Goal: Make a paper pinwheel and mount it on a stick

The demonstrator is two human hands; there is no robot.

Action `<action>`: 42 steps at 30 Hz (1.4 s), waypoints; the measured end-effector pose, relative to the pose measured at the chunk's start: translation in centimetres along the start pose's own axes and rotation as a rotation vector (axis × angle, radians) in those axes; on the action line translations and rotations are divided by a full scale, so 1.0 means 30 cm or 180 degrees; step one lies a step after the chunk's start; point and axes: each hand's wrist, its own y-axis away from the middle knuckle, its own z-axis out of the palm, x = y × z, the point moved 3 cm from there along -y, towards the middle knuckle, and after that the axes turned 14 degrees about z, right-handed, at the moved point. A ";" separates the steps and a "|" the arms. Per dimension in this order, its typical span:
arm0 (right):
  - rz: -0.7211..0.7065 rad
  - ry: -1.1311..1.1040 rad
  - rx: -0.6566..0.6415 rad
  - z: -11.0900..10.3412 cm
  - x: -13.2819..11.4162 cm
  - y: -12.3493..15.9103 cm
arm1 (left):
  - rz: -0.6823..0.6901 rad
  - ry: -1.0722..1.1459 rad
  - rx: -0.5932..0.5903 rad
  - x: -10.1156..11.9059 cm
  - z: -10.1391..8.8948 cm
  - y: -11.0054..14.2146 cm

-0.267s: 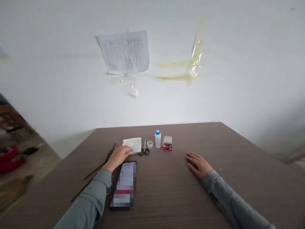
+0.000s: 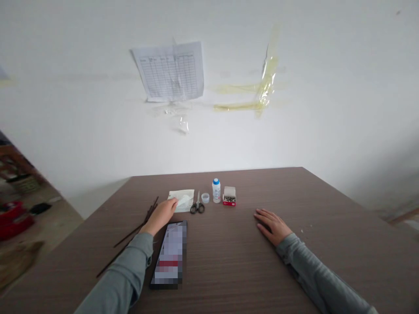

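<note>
My left hand [image 2: 163, 214] reaches forward to a small stack of white paper [image 2: 182, 199] on the brown table [image 2: 229, 257]; its fingertips pinch the near corner of the top sheet and lift it a little. My right hand [image 2: 271, 224] lies flat on the table, fingers spread, holding nothing. A pair of black-handled scissors [image 2: 197, 206] lies just right of the paper. Beyond it stand a small clear cap [image 2: 205, 197], a white bottle with a blue cap [image 2: 216, 191] and an open box of pins [image 2: 229, 196].
A dark phone [image 2: 169, 254] lies by my left forearm. Thin dark sticks [image 2: 131, 235] lie at the left of the table. A printed sheet [image 2: 170, 72] and yellowed tape strips [image 2: 262, 87] hang on the white wall behind. Clutter sits on the floor at far left.
My left hand has closed its fingertips on the near corner of the top sheet and raised it slightly. The right hand has stayed flat in place.
</note>
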 end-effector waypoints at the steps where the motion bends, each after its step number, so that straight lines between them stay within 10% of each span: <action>1: 0.0006 0.0011 0.0018 0.004 -0.003 0.004 | -0.0050 -0.0018 0.0010 0.005 -0.002 0.000; 19: 0.0134 0.0000 -0.0064 -0.012 -0.019 0.006 | 0.0208 -0.0043 0.0161 0.249 -0.072 0.062; 34: 0.0158 -0.0183 0.0002 -0.007 -0.024 0.001 | 0.0446 0.0626 -0.0482 0.611 0.172 0.274; 42: 0.0206 -0.0099 0.0124 0.008 -0.033 0.013 | 0.0966 0.0537 -0.0186 0.615 0.220 0.286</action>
